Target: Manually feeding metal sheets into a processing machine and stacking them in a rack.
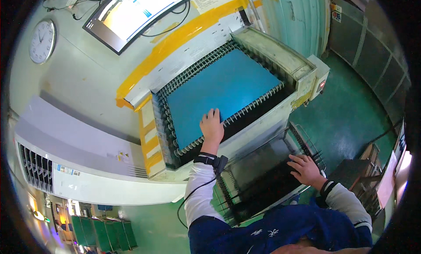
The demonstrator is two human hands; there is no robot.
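A flat blue panel point(223, 94) lies on the rollers of a conveyor machine point(258, 118). At the panel's near edge my left hand point(212, 127) rests with its fingers stretched out over the blue surface; whether the thumb goes under the edge is hidden. Lower and to the right, my right hand point(308, 169) is spread above a dark rack point(263, 188), holding nothing that I can see. That rack has black slotted sides and stands in front of the machine. Whether the right fingers touch it, I cannot tell. Both wrists wear black bands, the left one with a cable.
Above the machine hangs a monitor point(136, 15), with a round clock point(42, 41) to its left. A long white air conditioner point(87, 157) borders the machine on the left. A control box point(319, 78) juts from its right end. Dark cabinets point(372, 52) line the right side.
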